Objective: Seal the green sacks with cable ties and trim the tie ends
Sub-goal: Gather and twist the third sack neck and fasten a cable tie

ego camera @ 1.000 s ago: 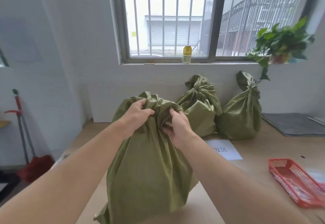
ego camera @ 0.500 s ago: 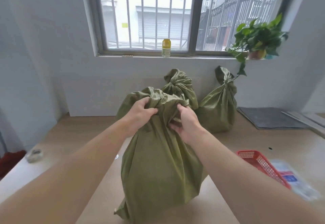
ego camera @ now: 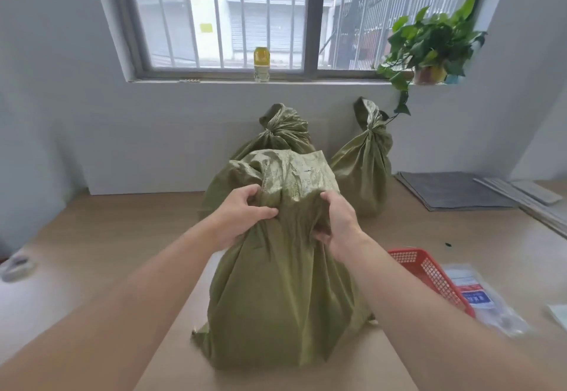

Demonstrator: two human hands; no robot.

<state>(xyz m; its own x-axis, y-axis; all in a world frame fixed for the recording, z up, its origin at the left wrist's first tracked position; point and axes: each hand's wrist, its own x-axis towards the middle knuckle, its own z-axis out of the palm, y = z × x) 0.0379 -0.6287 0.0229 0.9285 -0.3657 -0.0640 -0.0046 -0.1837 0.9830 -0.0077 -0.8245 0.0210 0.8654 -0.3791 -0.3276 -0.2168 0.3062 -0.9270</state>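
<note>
The tan surface (ego camera: pixel 92 237) fills the lower frame. On it, at centre, stands the near sack (ego camera: pixel 282 298), upright and bulging. Half a second ago its mouth was bunched tight between the hands. Now the top stands up as a broad, crumpled flap above them, its shiny woven weave catching the window light. The neck below is only loosely gathered and no tie shows on it. A bottom corner sticks out at the lower left.

Behind it, against the wall, two tied sacks (ego camera: pixel 282 132) (ego camera: pixel 365 169) stand with their necks cinched, one at upper centre and one to its right.

The hands sit farther apart than before, on either side of the neck. The left hand (ego camera: pixel 242 215) has its fingers curled into the fabric with the thumb across the front. The right hand (ego camera: pixel 337 221) grips the opposite side, with the fingers pinching folds.

A red basket (ego camera: pixel 429 274) lies at the right, just beside a clear plastic packet (ego camera: pixel 478 295).
</note>
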